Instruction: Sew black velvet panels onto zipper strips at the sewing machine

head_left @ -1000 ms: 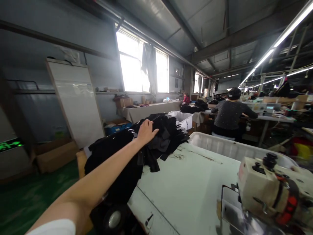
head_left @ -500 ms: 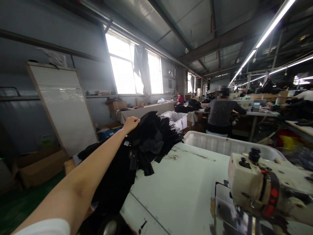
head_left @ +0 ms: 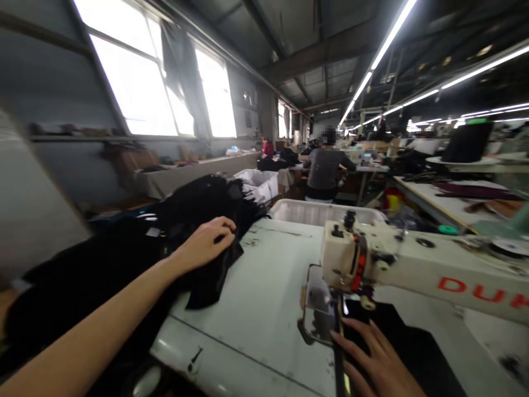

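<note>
My left hand (head_left: 209, 240) reaches out with thumb and fingers pinched on a black fabric piece (head_left: 210, 284), which hangs over the table's left side. Behind it spreads a large heap of black fabric pieces (head_left: 198, 196) with a small white tag. My right hand (head_left: 374, 353) lies flat, fingers stretched out, on another black cloth (head_left: 421, 347) on the sewing machine bed. The cream sewing machine head (head_left: 341, 256) with red lettering on its arm stands just beyond my right fingertips. Its needle area is partly hidden.
The pale green table (head_left: 264, 298) lies between my hands. Beyond its far edge stand a translucent white bin (head_left: 326, 212) and a white crate (head_left: 264, 190). A person in a dark top (head_left: 328, 171) sits farther off. Another worktable (head_left: 438, 204) is at the right.
The view has turned right. My left hand has come from the top of the heap to a piece at the table's side. My right hand has come into view on the cloth.
</note>
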### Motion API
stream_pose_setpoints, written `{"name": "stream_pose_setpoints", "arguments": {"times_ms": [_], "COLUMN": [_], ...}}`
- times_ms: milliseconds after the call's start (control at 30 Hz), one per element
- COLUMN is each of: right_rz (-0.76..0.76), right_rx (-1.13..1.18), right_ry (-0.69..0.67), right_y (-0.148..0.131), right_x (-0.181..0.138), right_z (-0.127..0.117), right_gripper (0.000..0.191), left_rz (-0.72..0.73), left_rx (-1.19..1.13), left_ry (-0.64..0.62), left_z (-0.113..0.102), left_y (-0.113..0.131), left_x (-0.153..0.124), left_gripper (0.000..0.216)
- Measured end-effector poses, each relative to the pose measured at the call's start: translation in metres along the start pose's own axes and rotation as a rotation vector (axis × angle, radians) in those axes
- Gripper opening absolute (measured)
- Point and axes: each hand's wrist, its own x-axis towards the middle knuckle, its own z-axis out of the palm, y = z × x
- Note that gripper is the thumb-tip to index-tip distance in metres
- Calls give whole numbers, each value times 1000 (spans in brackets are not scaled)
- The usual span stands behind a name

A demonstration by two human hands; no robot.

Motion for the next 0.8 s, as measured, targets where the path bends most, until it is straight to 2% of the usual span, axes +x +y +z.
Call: {"name": "stream_pose_setpoints", "arguments": {"times_ms": [67,133,200,233,300,367,467,567,667,800], "right_rz": [71,75,64,57,37,15,13,27,19,15], "right_rx": [-54,-63,-65,-69,-83,-89,-94,-81,-51,32], "right_ry": [-67,-139,-182,-190,-191,-186,-176,-171,-153,-141], "right_y": [-11,-20,-26,-28,-29,-29,-29,-30,-32,-34], "right_x": [7,12,14,14,13,12,13,14,15,20], "right_z": [-15,-25,-31,-34,-36,-38,-38,-39,-41,-47], "right_gripper": [41,41,42,43,43,43,42,41,40,47], "left_rz": [122,199,199,201,204,195,200,283,338,316], "left_rx": [-113,-214,-349,-374,-417,-475,-470,-383,-333,-263], "left_ry": [-110,-204,-322,-377,-473,-521,-446,-413,-425,-309], "left_z": [56,103,134,143,149,145,143,154,170,182], "left_y": [42,79,107,117,127,129,125,119,116,113], "left_x": [-34,-70,-96,-104,-106,-96,-75,-63,-66,-75], "left_gripper": [28,24,22,19,15,12,10,33,44,41]}}
